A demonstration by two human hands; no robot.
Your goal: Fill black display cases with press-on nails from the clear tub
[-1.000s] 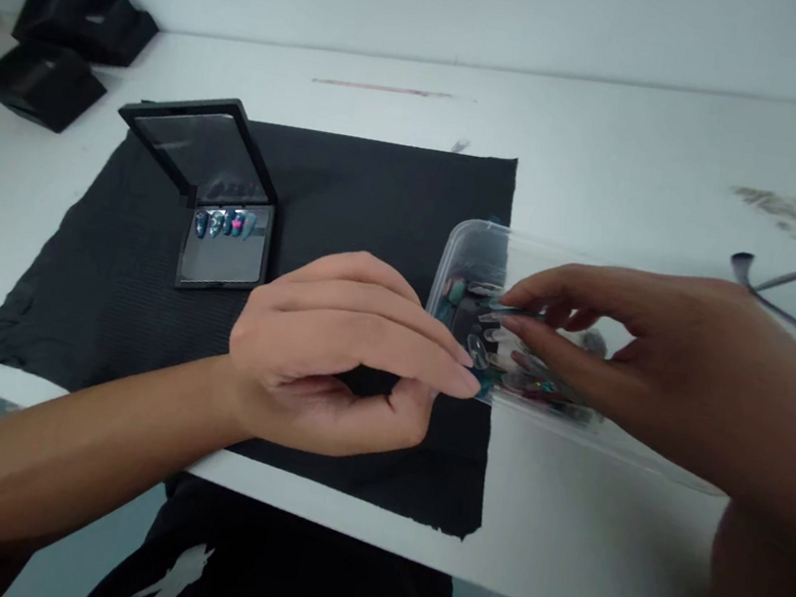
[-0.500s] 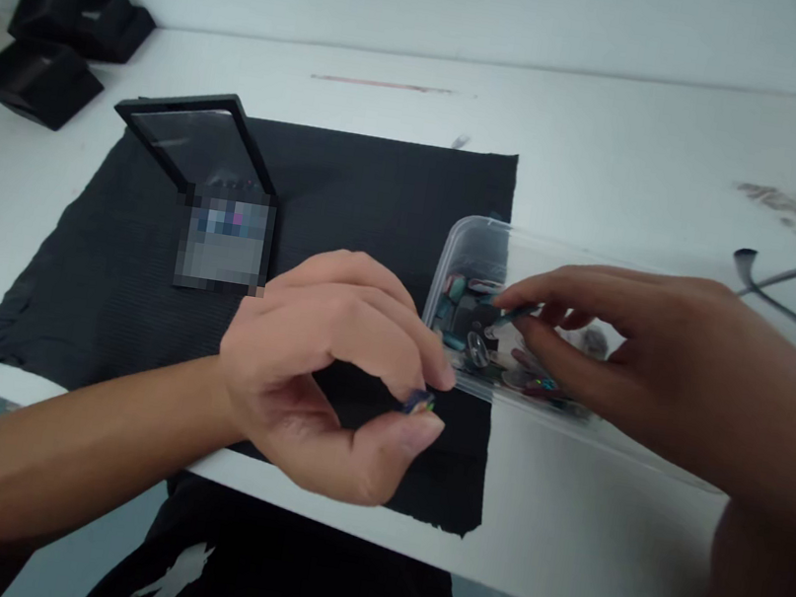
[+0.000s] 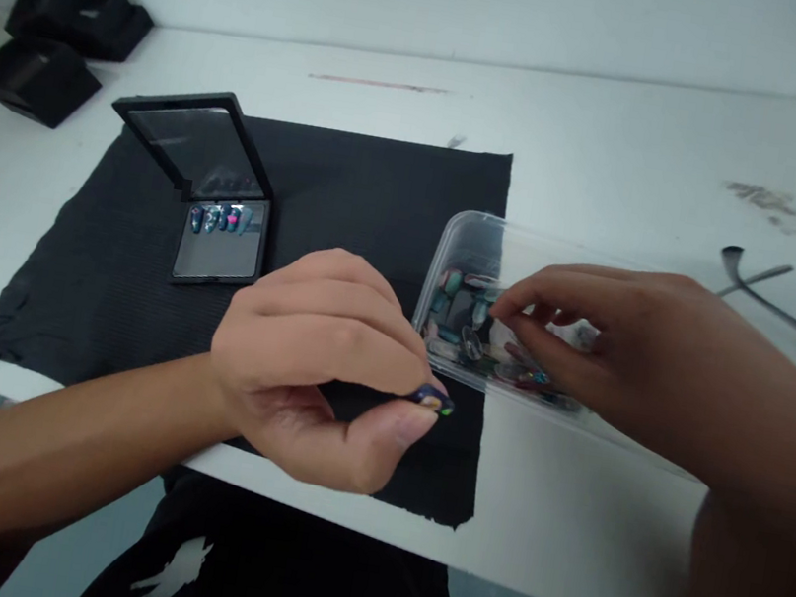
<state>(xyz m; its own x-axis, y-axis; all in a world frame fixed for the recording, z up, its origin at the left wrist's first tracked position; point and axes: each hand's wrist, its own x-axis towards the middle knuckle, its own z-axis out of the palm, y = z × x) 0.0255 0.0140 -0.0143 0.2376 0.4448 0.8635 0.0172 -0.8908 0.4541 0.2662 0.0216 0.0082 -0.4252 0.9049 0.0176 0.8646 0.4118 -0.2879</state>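
Observation:
My left hand (image 3: 328, 368) pinches a small dark press-on nail (image 3: 433, 400) with a green and orange pattern between thumb and forefinger, above the black cloth (image 3: 370, 185). My right hand (image 3: 587, 337) reaches into a clear plastic tub (image 3: 483, 227), its thumb and forefinger close together over loose nails (image 3: 472, 342); whether anything is between those fingertips I cannot make out. At the left, an open black case (image 3: 219, 257) with a raised clear lid stands on the cloth. Several blue decorated nails (image 3: 220, 217) lie in a row inside it.
Black open boxes (image 3: 38, 80) are grouped at the back left of the white table (image 3: 615, 146). Eyeglasses (image 3: 779, 301) lie at the right, partly behind my right arm. The table's front edge runs below my left forearm.
The nail in my left hand now shows more beyond the fingertips, and its forefinger has straightened. A teal piece seen at my right fingertips is no longer visible there.

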